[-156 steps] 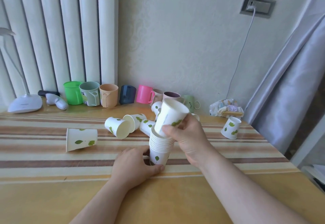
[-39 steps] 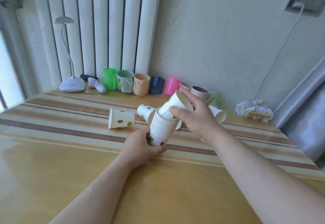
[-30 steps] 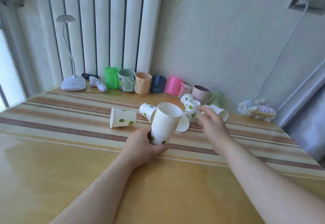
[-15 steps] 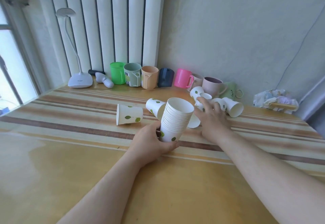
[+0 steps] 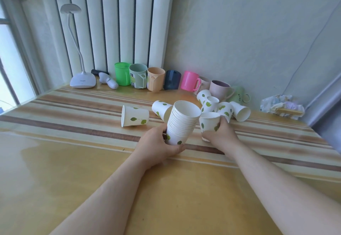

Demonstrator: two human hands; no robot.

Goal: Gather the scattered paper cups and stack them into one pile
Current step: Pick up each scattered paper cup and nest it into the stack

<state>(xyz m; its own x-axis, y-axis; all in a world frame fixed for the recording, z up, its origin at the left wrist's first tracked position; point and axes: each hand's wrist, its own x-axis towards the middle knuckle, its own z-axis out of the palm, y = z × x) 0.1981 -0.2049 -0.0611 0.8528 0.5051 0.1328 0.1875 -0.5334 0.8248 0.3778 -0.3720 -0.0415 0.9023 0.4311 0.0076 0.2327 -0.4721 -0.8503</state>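
Observation:
A pile of nested white paper cups [image 5: 181, 124] with green leaf prints stands tilted on the striped table [image 5: 73, 122], and my left hand [image 5: 158, 144] grips its base. Just to its right, my right hand [image 5: 219, 135] holds a single paper cup [image 5: 209, 123] upright. Loose paper cups lie on their sides: one at the left [image 5: 134, 118], one behind the pile [image 5: 162, 110], and several in a cluster at the back right [image 5: 223, 108].
A row of coloured plastic mugs [image 5: 156, 80] lines the wall. A white desk lamp [image 5: 83, 81] stands at the back left. A crumpled packet [image 5: 282, 106] lies at the far right. White radiator pipes rise behind.
My right hand set a cup into the pile, reached to the back-right cluster, and came back holding one cup beside the pile. The left hand stayed on the pile.

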